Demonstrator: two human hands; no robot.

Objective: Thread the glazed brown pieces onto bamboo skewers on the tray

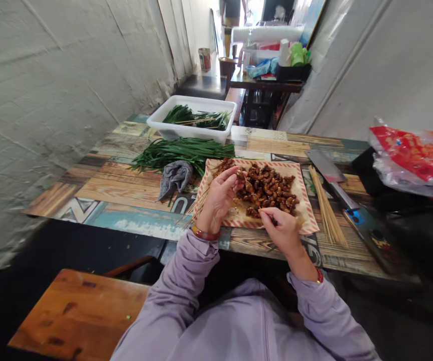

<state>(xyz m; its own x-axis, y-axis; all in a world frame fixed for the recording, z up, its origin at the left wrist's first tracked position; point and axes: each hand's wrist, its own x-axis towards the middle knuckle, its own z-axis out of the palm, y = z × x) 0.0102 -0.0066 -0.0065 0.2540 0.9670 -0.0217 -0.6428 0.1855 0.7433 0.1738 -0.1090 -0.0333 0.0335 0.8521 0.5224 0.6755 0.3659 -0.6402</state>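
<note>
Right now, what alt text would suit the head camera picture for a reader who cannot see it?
A left hand holds a brown meat piece with skewers while the right hand pinches a skewer over a paper tray of meat. Green chives and a white tub lie beyond.

This looks like the prep area of a small eatery, a narrow room with rough plastered walls. Right where the hands (pixel 220 200) work lies a paper-lined tray (pixel 306 220) of brown marinated pieces (pixel 269 190); just right of them are bamboo skewers (pixel 327 210) and a cleaver (pixel 331 175), and beyond them loose chives (pixel 182 153) and a white tub (pixel 189 131) holding more. Far past the grip a second table (pixel 269 85) is crowded with bags and supplies, and a wooden bench (pixel 81 316) sits nearer than the hands, to the left.
</note>
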